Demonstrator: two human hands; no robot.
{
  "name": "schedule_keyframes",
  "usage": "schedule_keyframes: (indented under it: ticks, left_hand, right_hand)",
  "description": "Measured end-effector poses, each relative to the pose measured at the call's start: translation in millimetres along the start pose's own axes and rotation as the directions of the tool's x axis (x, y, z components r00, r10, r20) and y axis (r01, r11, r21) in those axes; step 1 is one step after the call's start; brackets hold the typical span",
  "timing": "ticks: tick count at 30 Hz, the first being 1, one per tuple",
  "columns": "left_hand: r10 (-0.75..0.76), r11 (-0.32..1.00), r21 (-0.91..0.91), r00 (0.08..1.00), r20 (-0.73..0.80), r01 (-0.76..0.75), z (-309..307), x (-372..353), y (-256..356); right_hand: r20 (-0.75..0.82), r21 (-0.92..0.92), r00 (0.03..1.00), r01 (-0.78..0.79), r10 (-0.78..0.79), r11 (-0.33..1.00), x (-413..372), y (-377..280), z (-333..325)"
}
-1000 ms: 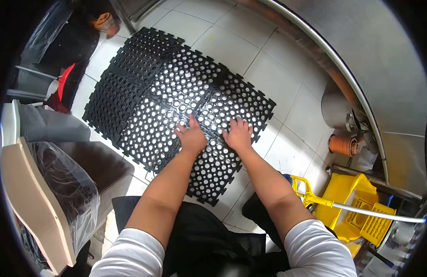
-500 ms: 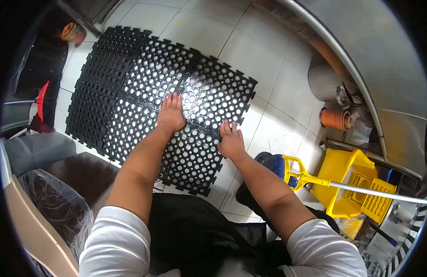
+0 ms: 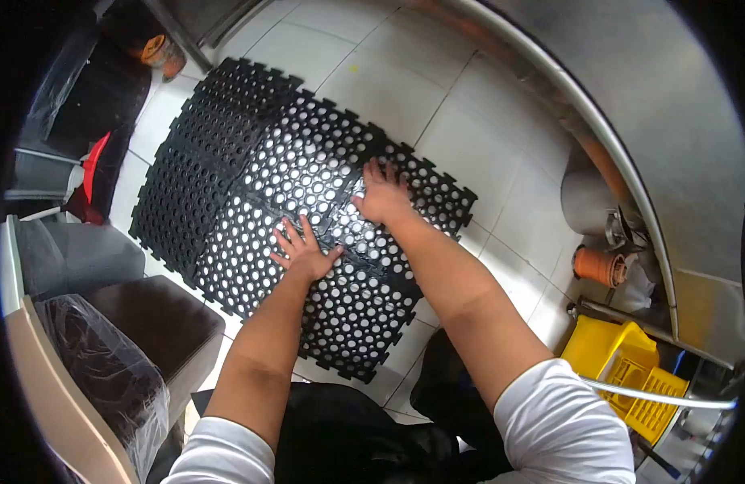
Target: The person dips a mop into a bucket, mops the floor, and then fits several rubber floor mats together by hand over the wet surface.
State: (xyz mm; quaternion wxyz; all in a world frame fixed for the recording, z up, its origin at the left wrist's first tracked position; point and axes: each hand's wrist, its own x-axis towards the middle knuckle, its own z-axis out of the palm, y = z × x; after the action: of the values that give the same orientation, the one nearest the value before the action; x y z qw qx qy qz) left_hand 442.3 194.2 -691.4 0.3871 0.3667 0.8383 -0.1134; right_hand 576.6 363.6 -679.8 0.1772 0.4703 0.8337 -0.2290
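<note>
A black rubber floor mat (image 3: pixel 227 234) made of joined tiles lies on the white floor. Round holes pierce it, and its outer edges have interlocking tabs. My left hand (image 3: pixel 306 256) rests on the mat near its middle, fingers spread, close to a seam between tiles. Farther up and to the right, my right hand (image 3: pixel 382 195) lies on another tile with its fingers stretched out. Neither hand grips anything. Light glares off the mat between and around the hands.
A yellow mop bucket (image 3: pixel 602 347) with a metal handle across it stands at the right. Steel equipment with a curved rail (image 3: pixel 606 129) borders that side, with an orange cylinder (image 3: pixel 600 266) beneath. A brown seat (image 3: pixel 159 319) and plastic-wrapped chair back (image 3: pixel 102 363) are on the left.
My right hand has moved from the mat's right edge up onto the upper right tile. My left hand has shifted lower on the mat, fingers more spread. The camera view has shifted.
</note>
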Motion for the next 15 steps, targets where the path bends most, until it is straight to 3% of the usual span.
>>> schedule_keyframes:
  ticks: [3,7,8,10,15]
  left_hand:
    - [-0.006,1.0,0.009,0.999,0.054,0.006,-7,-1,1]
    - [0.014,1.0,0.004,0.996,0.085,-0.014,-16,3,-1]
    - [0.003,1.0,0.003,0.994,0.112,-0.003,-19,1,-1]
    - [0.018,0.999,-0.042,0.995,0.101,-0.013,-16,5,-5]
    - [0.008,0.999,-0.048,0.995,0.104,-0.003,-21,8,-5]
  right_hand:
    - [-0.145,-0.046,0.989,-0.005,-0.002,0.999,13,-6,-6]
    - [0.332,-0.136,0.938,-0.052,0.095,0.989,52,-22,-88]
    - [0.306,-0.168,0.95,-0.014,0.066,0.986,53,-17,-89]
    - [-0.141,-0.094,0.99,-0.043,0.03,0.995,63,4,-46]
    - [-0.046,-0.164,0.996,-0.079,0.073,0.983,60,14,-38]
